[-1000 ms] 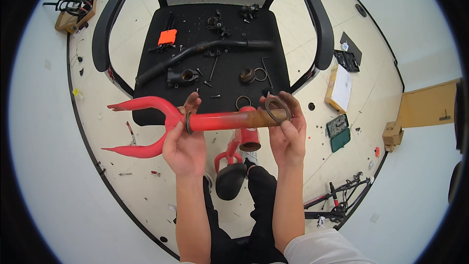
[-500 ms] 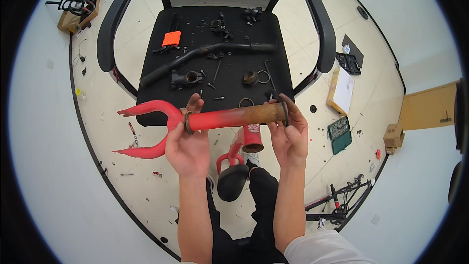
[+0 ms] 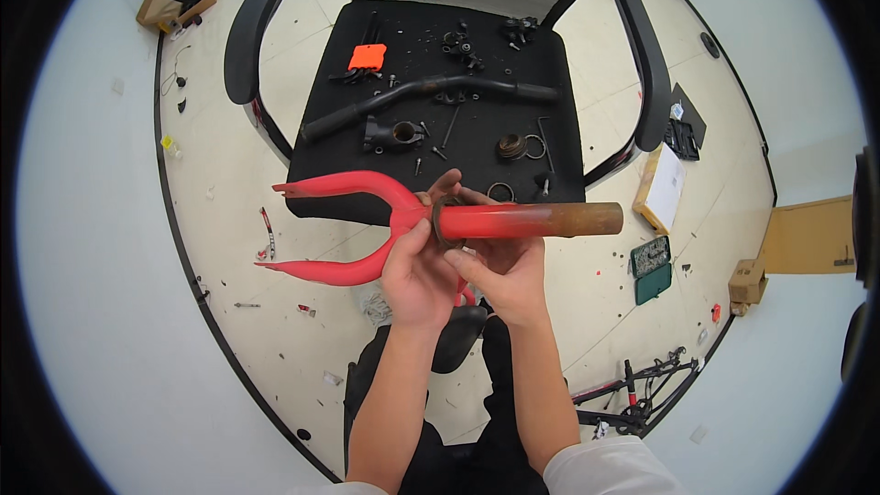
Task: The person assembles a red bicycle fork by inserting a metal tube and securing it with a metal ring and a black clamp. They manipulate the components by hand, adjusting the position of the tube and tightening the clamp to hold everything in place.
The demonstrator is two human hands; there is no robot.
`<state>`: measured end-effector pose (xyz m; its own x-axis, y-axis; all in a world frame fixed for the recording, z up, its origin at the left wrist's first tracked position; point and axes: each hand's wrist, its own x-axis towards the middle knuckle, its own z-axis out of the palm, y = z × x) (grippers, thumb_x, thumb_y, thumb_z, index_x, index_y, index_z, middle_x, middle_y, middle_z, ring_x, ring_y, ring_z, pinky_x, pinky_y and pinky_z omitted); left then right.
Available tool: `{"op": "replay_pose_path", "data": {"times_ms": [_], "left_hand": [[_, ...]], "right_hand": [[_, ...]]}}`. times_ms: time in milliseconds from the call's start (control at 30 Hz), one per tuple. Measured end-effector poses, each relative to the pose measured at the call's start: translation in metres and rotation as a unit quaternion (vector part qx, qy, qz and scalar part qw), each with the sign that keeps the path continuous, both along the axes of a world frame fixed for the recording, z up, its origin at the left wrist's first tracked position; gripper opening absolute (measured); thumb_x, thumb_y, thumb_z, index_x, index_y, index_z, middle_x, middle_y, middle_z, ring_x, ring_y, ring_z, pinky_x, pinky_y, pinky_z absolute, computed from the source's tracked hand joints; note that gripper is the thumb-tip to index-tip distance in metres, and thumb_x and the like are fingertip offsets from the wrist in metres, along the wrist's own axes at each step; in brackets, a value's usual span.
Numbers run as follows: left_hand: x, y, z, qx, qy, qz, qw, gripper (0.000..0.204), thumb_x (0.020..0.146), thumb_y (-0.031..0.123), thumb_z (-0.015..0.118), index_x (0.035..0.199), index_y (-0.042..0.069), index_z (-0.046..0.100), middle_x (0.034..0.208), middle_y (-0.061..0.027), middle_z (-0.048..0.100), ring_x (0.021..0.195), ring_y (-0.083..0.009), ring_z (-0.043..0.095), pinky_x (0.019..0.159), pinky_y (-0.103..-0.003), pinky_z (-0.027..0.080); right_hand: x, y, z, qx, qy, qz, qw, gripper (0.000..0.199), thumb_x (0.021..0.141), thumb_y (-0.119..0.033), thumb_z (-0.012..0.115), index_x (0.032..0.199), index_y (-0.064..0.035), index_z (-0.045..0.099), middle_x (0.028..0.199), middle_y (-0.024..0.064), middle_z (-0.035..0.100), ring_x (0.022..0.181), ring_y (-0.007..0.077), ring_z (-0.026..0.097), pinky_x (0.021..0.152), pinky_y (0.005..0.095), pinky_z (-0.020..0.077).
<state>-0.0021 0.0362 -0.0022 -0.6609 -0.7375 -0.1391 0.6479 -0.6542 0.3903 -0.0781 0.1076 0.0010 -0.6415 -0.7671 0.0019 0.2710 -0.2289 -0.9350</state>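
Red steel fills the near view: a bicycle fork (image 3: 367,225) lies crosswise just in front of the office chair (image 3: 431,82), blades pointing to the person's left, rusty steerer tube (image 3: 568,217) to the right. The left hand (image 3: 417,270) grips the fork at its crown from below; the right hand (image 3: 500,266) pinches a dark ring (image 3: 446,223) around the steerer's base. Seating it well probably means keeping it square to the tube and pressing evenly round. Beyond the fork, on the chair's seat, lie a black handlebar (image 3: 431,96), a stem (image 3: 394,133), small rings and bolts, and an orange tool (image 3: 367,57).
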Motion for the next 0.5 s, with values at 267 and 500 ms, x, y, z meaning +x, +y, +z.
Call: {"op": "replay_pose_path", "data": {"times_ms": [267, 500], "left_hand": [[0.000, 0.001, 0.001, -0.029, -0.022, -0.002, 0.999, 0.025, 0.089, 0.023, 0.047, 0.109, 0.007, 0.053, 0.138, -0.0188, 0.046, 0.131, -0.0262, 0.041, 0.110, -0.043, 0.031], [0.001, -0.001, 0.000, -0.034, -0.017, -0.007, 0.999, 0.021, 0.089, 0.018, 0.052, 0.108, 0.010, 0.050, 0.136, -0.0189, 0.047, 0.119, -0.0255, 0.052, 0.107, -0.044, 0.036]], "right_hand": [[0.003, -0.001, -0.008, 0.022, 0.001, 0.021, 1.000, 0.058, 0.072, 0.004, 0.077, 0.125, 0.0028, 0.053, 0.131, 0.0175, 0.056, 0.118, 0.0235, 0.058, 0.098, 0.0374, 0.0495], [0.001, -0.001, -0.009, 0.014, -0.002, 0.040, 0.999, 0.056, 0.073, 0.010, 0.075, 0.123, 0.0011, 0.053, 0.133, 0.0196, 0.054, 0.117, 0.0235, 0.058, 0.096, 0.0362, 0.0501]]}}
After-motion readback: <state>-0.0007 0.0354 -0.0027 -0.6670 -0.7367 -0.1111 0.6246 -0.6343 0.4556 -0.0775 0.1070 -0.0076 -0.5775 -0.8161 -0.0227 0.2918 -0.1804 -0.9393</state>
